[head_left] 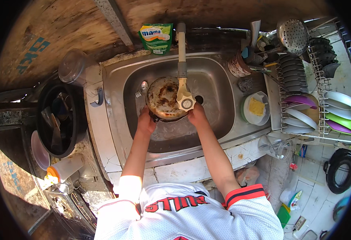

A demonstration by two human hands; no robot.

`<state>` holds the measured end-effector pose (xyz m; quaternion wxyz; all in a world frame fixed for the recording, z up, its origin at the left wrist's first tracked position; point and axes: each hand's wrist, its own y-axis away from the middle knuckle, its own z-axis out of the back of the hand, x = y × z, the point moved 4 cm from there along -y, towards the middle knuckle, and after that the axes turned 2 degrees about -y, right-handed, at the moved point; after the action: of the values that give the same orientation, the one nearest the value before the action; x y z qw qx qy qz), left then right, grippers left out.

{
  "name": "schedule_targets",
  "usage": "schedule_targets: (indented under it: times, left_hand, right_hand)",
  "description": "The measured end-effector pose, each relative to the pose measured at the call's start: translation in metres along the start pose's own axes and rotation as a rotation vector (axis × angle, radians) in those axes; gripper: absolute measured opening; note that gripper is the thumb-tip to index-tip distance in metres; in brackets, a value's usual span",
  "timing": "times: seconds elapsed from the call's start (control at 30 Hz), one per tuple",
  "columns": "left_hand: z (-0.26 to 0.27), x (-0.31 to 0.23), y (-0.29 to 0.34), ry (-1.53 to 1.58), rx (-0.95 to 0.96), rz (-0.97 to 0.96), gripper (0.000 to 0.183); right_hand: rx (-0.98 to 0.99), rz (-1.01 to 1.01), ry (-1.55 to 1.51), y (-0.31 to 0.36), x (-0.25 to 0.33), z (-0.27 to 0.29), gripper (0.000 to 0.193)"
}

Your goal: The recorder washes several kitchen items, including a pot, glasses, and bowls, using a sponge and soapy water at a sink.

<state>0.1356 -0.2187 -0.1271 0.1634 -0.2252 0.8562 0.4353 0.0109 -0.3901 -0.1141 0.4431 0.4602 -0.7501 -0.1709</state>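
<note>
Both my hands grip a round metal pot (159, 98) low in the steel sink (219, 108). Its scorched, brown-stained base faces up. My left hand (146, 121) is closed on the pot's near left edge, and my right hand (197, 115) on its near right edge; the fingertips are partly hidden beneath it. Over the pot's right side hangs a cream plastic faucet (182, 88) with a star-shaped knob. A spoon (144, 86) and a fork (138, 95) lie in the basin left of the pot. Shallow water covers the basin floor near my hands.
Right of the basin, a yellow sponge (257, 107) rests on a white container (264, 116). A dish rack (321, 100) with plates and bowls stands farther right. Behind the sink sits a green pouch (156, 39). A large black basin (43, 132) holding utensils is at the left.
</note>
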Motion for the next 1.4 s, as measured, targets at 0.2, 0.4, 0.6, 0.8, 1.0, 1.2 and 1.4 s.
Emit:
schedule_targets:
  times: [0.2, 0.4, 0.6, 0.8, 1.0, 1.2, 1.4]
  left_hand:
    - [-0.041, 0.037, 0.015, -0.359, 0.043, 0.274, 0.024]
    - [-0.053, 0.062, 0.007, -0.525, 0.188, 0.274, 0.023]
    - [-0.078, 0.067, 0.001, -0.592, 0.246, 0.321, 0.023]
    - [-0.085, 0.065, -0.011, -0.534, 0.410, 0.398, 0.028]
    - [-0.086, 0.036, -0.003, -0.794, 0.344, 0.144, 0.027]
    - [-0.058, -0.011, 0.000, -1.286, 0.244, -0.289, 0.028]
    - [-0.019, -0.081, 0.036, -1.403, 0.008, -0.565, 0.042]
  right_hand:
    - [-0.088, 0.024, -0.134, -0.016, 0.036, 0.082, 0.030]
    - [0.047, 0.112, -0.011, 0.014, 0.079, 0.109, 0.030]
    - [0.011, 0.229, 0.388, 0.087, 0.120, 0.137, 0.030]
    - [0.204, 0.516, 1.258, 0.148, 0.155, 0.083, 0.023]
    - [0.578, 0.718, 1.840, 0.170, 0.143, 0.029, 0.020]
    - [0.665, 0.811, 1.914, 0.131, 0.105, 0.027, 0.016]
    - [0.297, 0.230, 0.818, 0.034, 0.019, -0.008, 0.015]
